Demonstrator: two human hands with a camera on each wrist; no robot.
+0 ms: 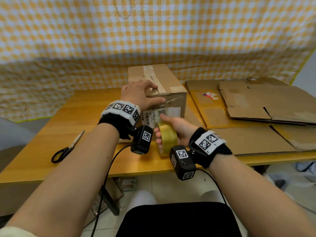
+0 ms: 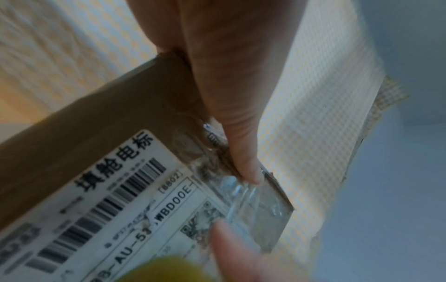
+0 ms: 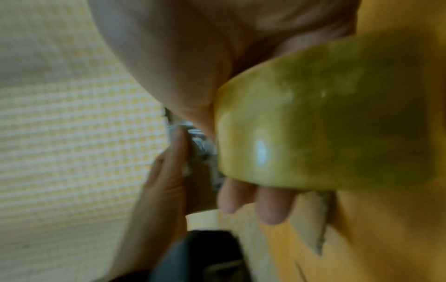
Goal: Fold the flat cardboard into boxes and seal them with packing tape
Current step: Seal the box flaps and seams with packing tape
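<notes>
A brown cardboard box (image 1: 171,79) stands closed on the wooden table (image 1: 82,120), with old tape along its top seam and a white shipping label (image 2: 120,209) on its near face. My left hand (image 1: 154,94) lies over the near top edge. Its thumb (image 2: 241,152) presses a strip of clear tape (image 2: 263,208) flat against the near face. Just below, my right hand (image 1: 160,126) grips a yellowish roll of packing tape (image 1: 168,137), fingers curled through its core. The right thumb (image 2: 231,244) points at the label. The roll (image 3: 325,124) fills the right wrist view.
Black-handled scissors (image 1: 66,149) lie on the table at the left. Several flattened cardboard sheets (image 1: 256,103) cover the table's right half. A yellow checked cloth (image 1: 153,31) hangs behind. Cables run down from the wrist cameras over the table's front edge.
</notes>
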